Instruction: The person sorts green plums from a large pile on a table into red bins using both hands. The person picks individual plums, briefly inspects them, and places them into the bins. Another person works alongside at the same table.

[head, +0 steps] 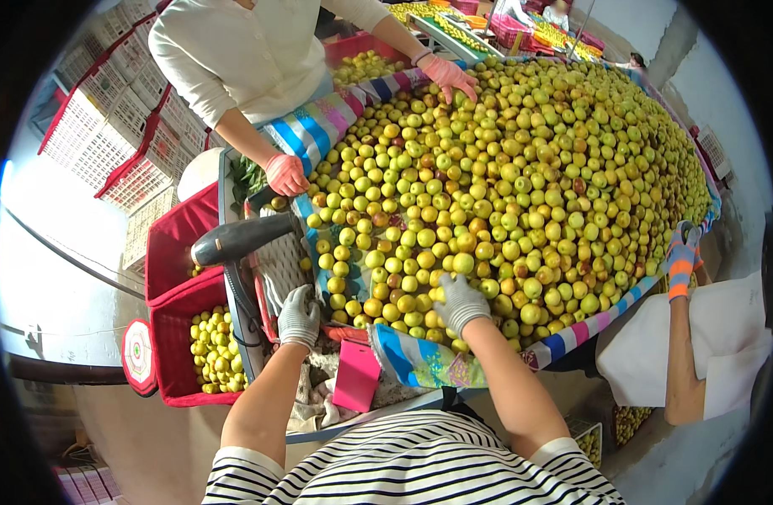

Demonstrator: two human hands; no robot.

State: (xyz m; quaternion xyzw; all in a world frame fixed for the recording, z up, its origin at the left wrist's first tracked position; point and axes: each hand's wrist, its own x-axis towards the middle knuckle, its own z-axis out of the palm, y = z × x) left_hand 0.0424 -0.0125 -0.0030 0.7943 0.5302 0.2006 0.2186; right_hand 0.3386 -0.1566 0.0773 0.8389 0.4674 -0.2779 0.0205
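Note:
A large heap of small yellow-green jujube-like fruits (538,189), some blushed brown, spreads before me on a striped sheet (418,363). My right hand (460,305), in a grey knit glove, reaches into the heap's near edge. Its fingertips touch fruits, but whether they grip one is hidden. My left hand (299,317), gloved the same way, is at the left edge of the heap beside a white ribbed chute (284,265). Its fingers are curved and apart, with nothing visible in them. A black hair dryer (244,240) lies just beyond it.
Red-lined bins (203,353), one holding fruits, stand left of the table. A pink phone case (356,375) lies near me. Opposite, a person's pink-gloved hands (285,175) touch the heap's edge; another person's orange-and-grey glove (681,262) is at right. Crates (115,120) are stacked back left.

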